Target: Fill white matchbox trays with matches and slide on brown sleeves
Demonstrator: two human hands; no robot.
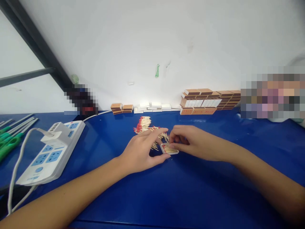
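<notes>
A small white matchbox tray [169,149] with several matches in it lies on the blue table [181,187]. My left hand [143,149] curves round the tray's left side, thumb and fingers apart, touching its edge. My right hand [188,141] rests over the tray's right side with its fingers bent and pinched together at the matches. A loose pile of red-tipped matches [145,125] lies just behind both hands.
Stacks of brown matchbox sleeves [209,100] and white inner trays [154,107] line the wall. Two more brown boxes [121,108] sit to their left. A white power strip [51,151] with a plugged cable lies at left, green-handled tools [9,140] beyond it.
</notes>
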